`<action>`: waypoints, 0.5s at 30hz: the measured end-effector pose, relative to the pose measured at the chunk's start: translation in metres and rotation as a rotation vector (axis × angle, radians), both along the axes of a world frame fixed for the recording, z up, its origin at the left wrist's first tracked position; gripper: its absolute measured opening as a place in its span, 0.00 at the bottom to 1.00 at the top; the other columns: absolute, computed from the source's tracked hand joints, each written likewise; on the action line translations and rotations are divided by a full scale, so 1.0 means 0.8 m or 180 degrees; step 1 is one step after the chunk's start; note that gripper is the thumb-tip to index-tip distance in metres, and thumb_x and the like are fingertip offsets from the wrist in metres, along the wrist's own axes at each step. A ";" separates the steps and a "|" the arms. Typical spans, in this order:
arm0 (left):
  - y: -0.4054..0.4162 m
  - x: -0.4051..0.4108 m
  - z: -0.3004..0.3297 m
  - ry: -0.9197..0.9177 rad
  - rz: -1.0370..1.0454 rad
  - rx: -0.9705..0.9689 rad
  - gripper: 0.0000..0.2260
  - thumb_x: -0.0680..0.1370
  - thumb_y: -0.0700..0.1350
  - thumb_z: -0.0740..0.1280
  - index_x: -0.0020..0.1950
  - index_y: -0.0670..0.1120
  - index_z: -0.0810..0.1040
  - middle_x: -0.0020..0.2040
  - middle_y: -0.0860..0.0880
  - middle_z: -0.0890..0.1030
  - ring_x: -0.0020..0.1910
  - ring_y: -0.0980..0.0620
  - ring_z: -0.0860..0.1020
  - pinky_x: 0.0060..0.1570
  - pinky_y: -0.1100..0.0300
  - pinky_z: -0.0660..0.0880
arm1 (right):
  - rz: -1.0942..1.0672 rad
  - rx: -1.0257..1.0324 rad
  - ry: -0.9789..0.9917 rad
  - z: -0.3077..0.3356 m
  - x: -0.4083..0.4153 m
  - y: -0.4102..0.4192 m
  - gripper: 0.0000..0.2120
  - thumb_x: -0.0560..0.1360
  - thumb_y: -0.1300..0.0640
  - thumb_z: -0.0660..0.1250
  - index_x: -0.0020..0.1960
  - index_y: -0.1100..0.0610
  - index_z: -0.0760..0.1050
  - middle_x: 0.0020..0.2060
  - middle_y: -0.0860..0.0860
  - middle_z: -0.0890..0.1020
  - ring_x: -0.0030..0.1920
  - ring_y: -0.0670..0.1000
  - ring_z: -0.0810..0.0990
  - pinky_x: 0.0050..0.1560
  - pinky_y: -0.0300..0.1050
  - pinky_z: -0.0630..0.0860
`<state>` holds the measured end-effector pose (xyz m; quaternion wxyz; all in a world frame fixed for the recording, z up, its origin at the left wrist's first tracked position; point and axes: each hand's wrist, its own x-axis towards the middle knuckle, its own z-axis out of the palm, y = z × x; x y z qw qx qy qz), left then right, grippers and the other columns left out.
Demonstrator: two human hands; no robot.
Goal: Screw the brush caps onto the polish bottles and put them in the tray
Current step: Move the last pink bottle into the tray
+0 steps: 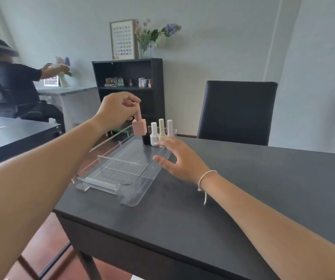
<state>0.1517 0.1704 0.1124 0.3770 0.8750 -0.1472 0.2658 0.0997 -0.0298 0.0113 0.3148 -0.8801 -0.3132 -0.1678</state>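
Dark worktop in a pale-walled room, left hand pinching the pink bottle by its cap above the clear tray, right hand spread empty beside 4 bottles standing at the tray's far end, black chair and shelf behind.

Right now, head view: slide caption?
Left hand lowers pink polish bottle into clear tray; right hand hovers open.

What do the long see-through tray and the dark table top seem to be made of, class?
Long see-through tray: likely clear acrylic or hard plastic, glossy; the table shows through its ribbed floor and walls.
Dark table top: matte charcoal, perhaps laminate or painted wood; faint mottling, little glare.
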 end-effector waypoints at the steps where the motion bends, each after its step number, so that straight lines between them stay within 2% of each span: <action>1: 0.006 0.003 -0.003 0.0014 0.0041 0.0019 0.07 0.74 0.40 0.68 0.51 0.48 0.79 0.44 0.49 0.80 0.42 0.53 0.79 0.37 0.67 0.75 | 0.0013 -0.0027 0.0003 -0.002 0.002 0.003 0.20 0.76 0.43 0.60 0.64 0.51 0.70 0.67 0.49 0.71 0.68 0.47 0.66 0.65 0.40 0.59; 5: 0.021 0.015 -0.016 0.0082 0.0135 0.0115 0.08 0.74 0.40 0.68 0.52 0.48 0.79 0.45 0.48 0.80 0.42 0.52 0.79 0.38 0.64 0.77 | -0.0058 -0.0026 -0.0028 -0.010 0.009 0.003 0.18 0.76 0.44 0.60 0.60 0.53 0.74 0.63 0.50 0.75 0.65 0.48 0.69 0.63 0.38 0.59; 10: 0.028 0.034 -0.035 0.0139 0.0231 0.0178 0.08 0.74 0.39 0.67 0.51 0.47 0.79 0.43 0.49 0.79 0.37 0.56 0.77 0.30 0.73 0.72 | -0.0098 0.0009 -0.0042 -0.016 0.012 0.003 0.17 0.76 0.43 0.60 0.59 0.52 0.74 0.62 0.49 0.75 0.64 0.48 0.70 0.62 0.38 0.60; 15: 0.037 0.056 -0.053 0.0209 0.0339 0.0201 0.08 0.73 0.39 0.67 0.50 0.47 0.80 0.42 0.50 0.79 0.37 0.57 0.76 0.37 0.68 0.70 | -0.0090 0.0139 -0.0043 -0.019 0.012 0.005 0.18 0.75 0.43 0.60 0.59 0.52 0.74 0.62 0.49 0.75 0.64 0.47 0.69 0.61 0.36 0.60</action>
